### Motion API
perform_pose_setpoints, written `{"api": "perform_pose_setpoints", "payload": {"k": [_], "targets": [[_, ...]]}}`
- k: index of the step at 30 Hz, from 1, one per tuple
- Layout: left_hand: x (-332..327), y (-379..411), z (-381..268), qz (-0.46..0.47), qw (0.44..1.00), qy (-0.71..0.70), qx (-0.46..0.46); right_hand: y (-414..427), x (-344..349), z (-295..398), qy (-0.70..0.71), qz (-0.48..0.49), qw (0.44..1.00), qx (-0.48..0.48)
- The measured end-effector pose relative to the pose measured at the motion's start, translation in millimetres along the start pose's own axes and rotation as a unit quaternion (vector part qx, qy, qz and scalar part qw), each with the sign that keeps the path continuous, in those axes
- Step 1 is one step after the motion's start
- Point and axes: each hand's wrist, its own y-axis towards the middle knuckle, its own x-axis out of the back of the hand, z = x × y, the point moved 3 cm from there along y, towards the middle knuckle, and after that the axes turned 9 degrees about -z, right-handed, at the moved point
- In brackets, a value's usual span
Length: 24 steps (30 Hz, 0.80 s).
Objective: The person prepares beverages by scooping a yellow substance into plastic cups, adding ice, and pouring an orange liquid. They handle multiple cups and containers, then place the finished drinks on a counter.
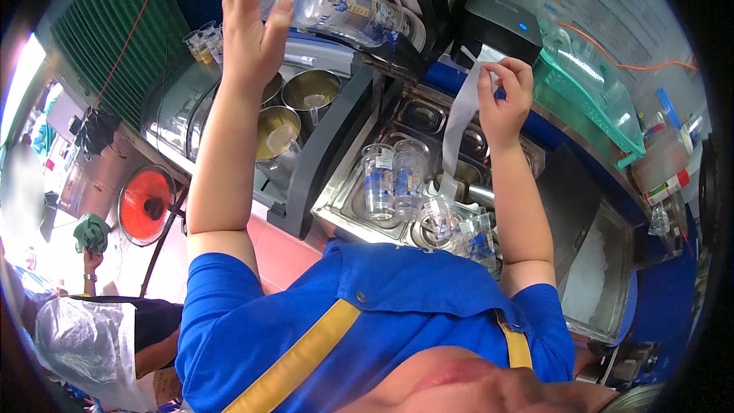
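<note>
At the upper left, my left hand (pixel 252 23) is around the near end of a stack of clear printed plastic cups (pixel 350 6) lying on its side, thumb in front and fingers behind. My right hand (pixel 507 100) pinches a strip of white label paper (pixel 459 120) between thumb and fingertips. The strip hangs down towards the counter. Just above that hand is a black label printer (pixel 502 26) with a lit blue light. Two clear cups (pixel 378 183) stand on the steel counter (pixel 338 212) between my arms, one bearing a white label. More printed cups (pixel 479 238) are close to my chest.
Metal pots (pixel 312 92) with ladles sit in a grey-edged unit at left. Several filled cups (pixel 203 46) stand behind them. A green plastic basket (pixel 596 97) is at right, above a steel bin (pixel 596 275). A red fan (pixel 148 205) and another person (pixel 92 344) are at far left.
</note>
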Motion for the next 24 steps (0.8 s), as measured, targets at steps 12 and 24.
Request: {"api": "perform_pose_setpoints", "payload": {"k": [12,24], "targets": [[98.7,-35.5,-23.4,-0.255,0.956,-0.068,0.131,41.1,-14.7,96.3,0.527,0.128,0.787,-0.294],[76.7,-144.1,-80.8,-0.202,0.920,-0.194,0.276,-1.1,-20.1,148.8,0.722,0.326,0.486,-0.370]]}}
